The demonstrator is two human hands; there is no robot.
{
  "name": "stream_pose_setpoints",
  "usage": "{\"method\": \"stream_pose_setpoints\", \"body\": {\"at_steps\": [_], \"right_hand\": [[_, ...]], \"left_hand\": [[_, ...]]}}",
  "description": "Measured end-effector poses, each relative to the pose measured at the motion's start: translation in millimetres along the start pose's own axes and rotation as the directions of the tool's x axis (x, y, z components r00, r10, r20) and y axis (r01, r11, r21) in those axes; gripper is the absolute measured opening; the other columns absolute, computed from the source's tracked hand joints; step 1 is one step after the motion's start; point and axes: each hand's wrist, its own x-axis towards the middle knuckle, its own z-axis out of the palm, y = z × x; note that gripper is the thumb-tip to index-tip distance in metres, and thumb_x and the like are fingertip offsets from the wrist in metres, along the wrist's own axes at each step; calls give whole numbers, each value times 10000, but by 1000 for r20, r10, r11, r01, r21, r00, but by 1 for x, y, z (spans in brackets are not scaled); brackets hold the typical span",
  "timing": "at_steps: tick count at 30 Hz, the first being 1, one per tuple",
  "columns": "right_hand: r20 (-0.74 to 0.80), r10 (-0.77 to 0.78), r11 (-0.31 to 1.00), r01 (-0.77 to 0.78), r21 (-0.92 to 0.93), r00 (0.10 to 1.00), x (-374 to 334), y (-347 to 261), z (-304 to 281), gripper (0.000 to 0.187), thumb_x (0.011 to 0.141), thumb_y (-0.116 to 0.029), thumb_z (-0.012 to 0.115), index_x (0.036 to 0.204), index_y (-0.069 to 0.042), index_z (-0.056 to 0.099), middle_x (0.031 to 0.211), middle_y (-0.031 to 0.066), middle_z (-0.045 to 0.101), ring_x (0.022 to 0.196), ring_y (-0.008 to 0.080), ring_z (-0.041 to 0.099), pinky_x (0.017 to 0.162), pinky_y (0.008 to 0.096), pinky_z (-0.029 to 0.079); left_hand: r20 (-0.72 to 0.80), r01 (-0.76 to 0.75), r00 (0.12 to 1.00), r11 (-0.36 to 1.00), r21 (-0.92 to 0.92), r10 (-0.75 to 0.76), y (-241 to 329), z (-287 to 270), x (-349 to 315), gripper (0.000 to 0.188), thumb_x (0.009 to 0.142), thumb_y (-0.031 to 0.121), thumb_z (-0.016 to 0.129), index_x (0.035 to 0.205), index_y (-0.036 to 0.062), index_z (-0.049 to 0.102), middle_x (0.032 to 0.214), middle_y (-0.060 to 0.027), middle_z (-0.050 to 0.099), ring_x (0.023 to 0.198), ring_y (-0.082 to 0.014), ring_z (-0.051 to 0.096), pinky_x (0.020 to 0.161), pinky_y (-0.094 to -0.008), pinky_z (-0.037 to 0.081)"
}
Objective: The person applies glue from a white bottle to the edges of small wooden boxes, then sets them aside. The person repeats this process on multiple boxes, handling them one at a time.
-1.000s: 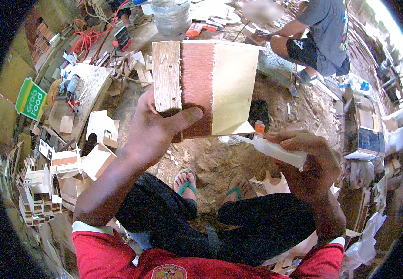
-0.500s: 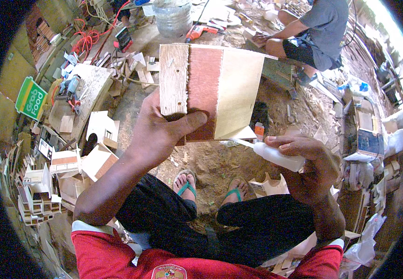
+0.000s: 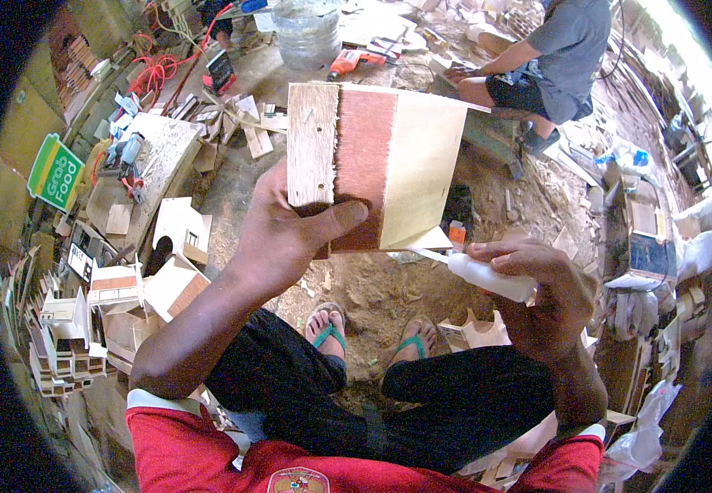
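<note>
My left hand (image 3: 278, 226) grips a small plywood box-like piece (image 3: 422, 156) by its lower left part, with the thumb across its front. Its face shows a pale wooden strip with nail holes, a reddish-brown band and a cream panel. In my right hand (image 3: 545, 287) lies a white squeeze bottle (image 3: 492, 277), tilted so its thin nozzle points up and left. The nozzle tip is at the piece's lower edge, near a small pale corner; whether it touches, and whether anything flows out, I cannot make out.
Small wooden house-like models (image 3: 179, 234) are stacked at my left, by a low bench (image 3: 163, 148) with tools. An orange power drill (image 3: 354, 62) and a clear plastic tub (image 3: 307, 37) stand ahead. Another person (image 3: 574, 57) sits at far right. Wood scraps litter the floor.
The wooden piece has shifted slightly right and down in my left hand. The bottle stays almost in place, its nozzle still at the lower edge.
</note>
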Motion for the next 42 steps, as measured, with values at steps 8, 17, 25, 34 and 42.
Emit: {"method": "stream_pose_setpoints", "body": {"at_steps": [8, 17, 25, 34, 42], "right_hand": [[-197, 39, 998, -47, -37, 980, -3, 5, -2, 236, 868, -63, 658, 1033, -17, 495, 1014, 245, 647, 972, 326, 654, 822, 416, 540], [-182, -59, 997, 50, -50, 982, -4, 6, -2, 216, 888, -57, 627, 1044, -13, 483, 1014, 264, 642, 990, 340, 648, 833, 412, 540], [-143, -96, 991, 81, -105, 985, -4, 9, -6, 221, 875, -35, 640, 1036, -13, 490, 1011, 259, 644, 983, 340, 650, 830, 411, 542], [-112, -122, 981, 102, -167, 986, -2, 6, -3, 318, 809, -37, 723, 1031, -19, 498, 1022, 241, 651, 967, 337, 658, 819, 399, 545], [-112, -152, 975, 130, -183, 982, -1, 5, -4, 328, 794, -38, 736, 1030, -38, 509, 1018, 225, 661, 974, 316, 662, 820, 395, 540]], "left_hand": [[24, 64, 998, 998, 4, -64, 3, 1, 0, 342, 777, 27, 728, 1091, 39, 594, 953, -26, 669, 849, -102, 622, 771, -281, 516], [62, -1, 998, 1000, -3, 1, -2, 9, 2, 356, 738, 6, 737, 1072, 42, 618, 947, -60, 691, 832, -165, 673, 764, -320, 559], [119, 22, 993, 999, -28, -18, -1, 12, -1, 400, 733, 32, 756, 1106, 44, 611, 995, -56, 681, 870, -165, 665, 772, -315, 551], [163, 85, 983, 996, -18, -81, 0, 16, -2, 323, 767, -13, 700, 1071, 32, 602, 963, -41, 672, 842, -108, 636, 735, -279, 533], [134, 120, 984, 993, -2, -119, -3, 16, -2, 309, 763, 15, 716, 1054, 35, 611, 920, -26, 674, 772, -89, 627, 646, -256, 519]]}}
